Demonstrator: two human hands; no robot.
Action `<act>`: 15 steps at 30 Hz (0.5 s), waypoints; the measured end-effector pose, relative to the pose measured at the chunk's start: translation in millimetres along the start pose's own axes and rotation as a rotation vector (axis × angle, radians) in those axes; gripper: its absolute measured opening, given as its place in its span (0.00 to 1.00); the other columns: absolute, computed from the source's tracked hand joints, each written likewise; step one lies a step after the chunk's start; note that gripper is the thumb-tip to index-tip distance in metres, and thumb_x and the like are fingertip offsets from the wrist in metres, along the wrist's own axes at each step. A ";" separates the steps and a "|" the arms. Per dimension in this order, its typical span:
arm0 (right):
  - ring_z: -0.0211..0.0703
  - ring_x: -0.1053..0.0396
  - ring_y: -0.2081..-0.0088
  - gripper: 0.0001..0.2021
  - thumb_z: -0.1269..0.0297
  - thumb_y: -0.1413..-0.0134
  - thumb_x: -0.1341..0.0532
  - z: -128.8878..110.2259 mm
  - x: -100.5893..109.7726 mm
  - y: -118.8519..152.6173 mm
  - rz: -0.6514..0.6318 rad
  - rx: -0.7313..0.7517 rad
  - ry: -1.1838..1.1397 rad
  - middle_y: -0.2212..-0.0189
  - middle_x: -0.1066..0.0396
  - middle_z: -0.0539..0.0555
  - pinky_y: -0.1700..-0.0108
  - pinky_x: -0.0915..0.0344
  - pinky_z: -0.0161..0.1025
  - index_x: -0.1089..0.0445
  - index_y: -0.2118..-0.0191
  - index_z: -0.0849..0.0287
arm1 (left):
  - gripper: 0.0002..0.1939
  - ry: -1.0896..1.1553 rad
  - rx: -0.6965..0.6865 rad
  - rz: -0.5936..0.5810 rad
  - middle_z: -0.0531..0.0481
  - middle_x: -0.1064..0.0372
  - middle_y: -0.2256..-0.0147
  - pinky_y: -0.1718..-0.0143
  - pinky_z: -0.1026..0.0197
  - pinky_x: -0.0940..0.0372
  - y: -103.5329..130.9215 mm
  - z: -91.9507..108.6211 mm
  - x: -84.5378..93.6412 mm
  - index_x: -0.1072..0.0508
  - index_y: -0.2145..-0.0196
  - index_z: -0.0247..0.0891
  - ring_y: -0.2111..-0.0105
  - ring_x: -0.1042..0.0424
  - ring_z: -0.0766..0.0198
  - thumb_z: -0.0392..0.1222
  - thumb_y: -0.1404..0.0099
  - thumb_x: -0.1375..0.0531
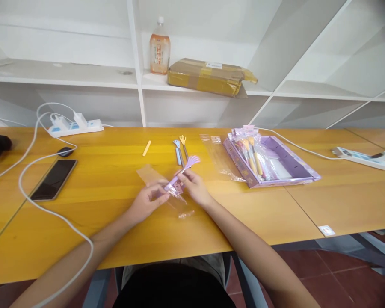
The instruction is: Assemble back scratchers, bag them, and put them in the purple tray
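Observation:
A small purple back scratcher (191,161) with a hand-shaped head slants up and to the right between my hands. My right hand (195,185) pinches it along its shaft. Closed around the lower, purple handle end is my left hand (150,197); its hold is partly hidden by the wrapping. A clear plastic wrapper (178,197) hangs around the handle and below my fingers. Just beyond lie a blue back scratcher (177,152) and a yellow-headed back scratcher (183,145) with a dark handle. A short yellow stick (146,148) rests to their left.
A purple display box (285,184) holding wrapped back scratchers stands at right, beside loose clear wrappers (223,156). A phone (55,179), white cable (56,216) and power strip (93,126) are at left. A bottle (159,49) and taped carton (208,77) sit on the shelf.

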State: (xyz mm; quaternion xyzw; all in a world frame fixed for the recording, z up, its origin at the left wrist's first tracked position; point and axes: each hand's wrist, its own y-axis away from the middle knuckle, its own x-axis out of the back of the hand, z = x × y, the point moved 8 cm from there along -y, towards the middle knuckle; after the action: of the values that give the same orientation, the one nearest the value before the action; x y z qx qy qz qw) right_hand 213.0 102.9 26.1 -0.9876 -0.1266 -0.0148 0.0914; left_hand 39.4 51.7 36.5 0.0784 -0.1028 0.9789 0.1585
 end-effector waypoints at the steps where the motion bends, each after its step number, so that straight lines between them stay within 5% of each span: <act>1: 0.44 0.30 0.60 0.20 0.40 0.35 0.38 -3.1 10.3 -1.1 0.063 0.008 -0.041 0.62 0.29 0.52 0.54 0.31 0.41 0.29 0.59 0.54 | 0.13 0.062 0.000 0.083 0.42 0.23 0.50 0.40 0.47 0.33 -1.0 -0.4 10.0 0.22 0.67 0.40 0.46 0.25 0.50 0.52 0.31 0.33; 6: 0.42 0.35 0.71 0.19 0.39 0.30 0.45 -15.9 38.2 0.5 0.145 0.009 -0.215 0.69 0.35 0.50 0.68 0.32 0.39 0.36 0.58 0.51 | 0.15 0.335 0.007 0.454 0.44 0.19 0.56 0.46 0.48 0.26 -0.4 -7.4 56.3 0.25 0.64 0.39 0.53 0.20 0.53 0.53 0.33 0.31; 10: 0.36 0.51 0.82 0.21 0.40 0.29 0.44 -19.6 12.3 12.6 -0.171 -0.041 -0.126 0.79 0.43 0.43 0.79 0.49 0.36 0.29 0.56 0.54 | 0.18 0.416 0.030 0.543 0.43 0.18 0.58 0.53 0.50 0.23 -0.2 -8.3 68.2 0.29 0.61 0.39 0.53 0.18 0.52 0.56 0.32 0.32; 13: 0.35 0.45 0.80 0.24 0.40 0.28 0.45 -15.7 -14.6 25.8 -0.425 -0.092 0.033 0.77 0.38 0.45 0.78 0.47 0.35 0.26 0.55 0.58 | 0.19 0.446 0.021 0.558 0.46 0.18 0.59 0.55 0.52 0.22 -0.2 -5.4 70.1 0.32 0.59 0.41 0.53 0.17 0.54 0.57 0.32 0.32; 15: 0.35 0.41 0.78 0.25 0.40 0.26 0.46 -14.0 -21.9 28.4 -0.475 -0.083 0.145 0.75 0.35 0.47 0.75 0.42 0.35 0.25 0.57 0.58 | 0.19 0.467 0.016 0.565 0.48 0.17 0.60 0.55 0.53 0.21 -0.2 -4.1 70.7 0.33 0.59 0.42 0.54 0.17 0.54 0.56 0.32 0.32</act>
State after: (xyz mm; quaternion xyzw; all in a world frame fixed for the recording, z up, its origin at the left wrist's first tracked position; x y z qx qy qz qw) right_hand 198.8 67.8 33.7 -0.9294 -0.3476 -0.1117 0.0538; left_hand -27.3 73.6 45.7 -0.1777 -0.0739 0.9762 -0.0997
